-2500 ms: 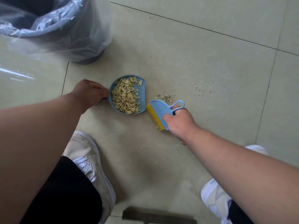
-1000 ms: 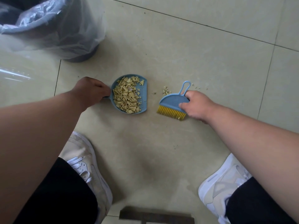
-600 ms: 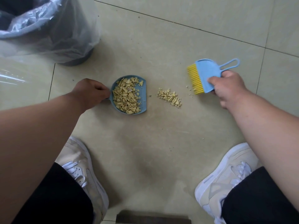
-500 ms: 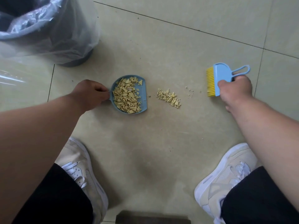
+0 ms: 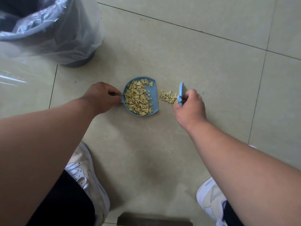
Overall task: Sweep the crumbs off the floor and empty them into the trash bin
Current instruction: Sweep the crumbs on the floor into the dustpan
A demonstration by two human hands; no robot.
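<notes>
At the bottom edge a dark brown slab (image 5: 154,220) is cut off and cannot be identified. Two pale sneakers flank it, the left shoe (image 5: 88,181) half hidden under a forearm and black trouser leg, the right shoe (image 5: 210,199) cropped by the right arm.

The left hand (image 5: 99,99) curls tightly round the dustpan's handle, which its fingers hide almost entirely; only a thin stub shows. Just beyond those fingers the dustpan (image 5: 154,95), smooth blue plastic, rounded with one straight lip, lies flat on the glossy beige tiled floor (image 5: 195,54), heaped with pale yellow, angular crumbs (image 5: 138,100).

The right hand (image 5: 189,106) grips the blue brush (image 5: 181,92), seen edge-on as a thin strip; its bristles are barely visible. A small loose pile of crumbs (image 5: 167,97) lies on the tile just left of those fingers, between brush and dustpan lip.

Farther off, beyond the left hand, the trash bin (image 5: 76,61) stands lined with a crinkled translucent bag (image 5: 53,28), cropped by the frame.
</notes>
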